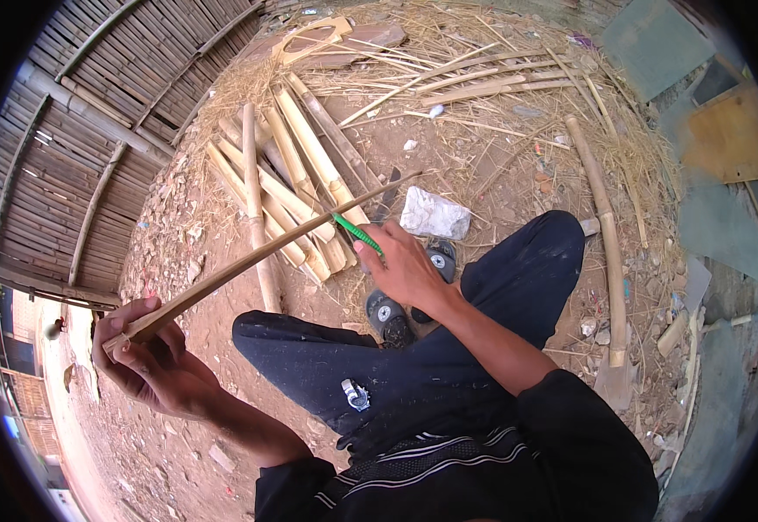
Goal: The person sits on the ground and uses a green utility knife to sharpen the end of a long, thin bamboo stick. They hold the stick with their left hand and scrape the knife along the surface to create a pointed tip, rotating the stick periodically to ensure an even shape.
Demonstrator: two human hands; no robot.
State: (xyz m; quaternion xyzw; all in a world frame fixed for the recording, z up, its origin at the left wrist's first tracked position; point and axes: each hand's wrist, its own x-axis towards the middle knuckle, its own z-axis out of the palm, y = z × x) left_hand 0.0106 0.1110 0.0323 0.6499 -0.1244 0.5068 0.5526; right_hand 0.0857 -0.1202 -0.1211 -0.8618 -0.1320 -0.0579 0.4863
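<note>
My left hand (148,357) is closed around the thick near end of a long split bamboo strip (248,259). The strip slants up and to the right, over the ground in front of my knees, and tapers to a thin tip. In my right hand (405,267) is a slim tool with a ribbed green handle (357,233), gripped between the fingers. Its far end meets the strip around the middle; I cannot make out a blade there. Beyond the strip lies a dark, flat blade-like piece (388,197) on the ground.
Split bamboo halves (296,148) are piled ahead, beside a bamboo pole (253,200). A crumpled white bag (436,213) lies near my sandals (388,317). Another pole (601,226) lies at right. Thin strips (483,83) and straw cover the far ground; a bamboo wall (92,122) stands left.
</note>
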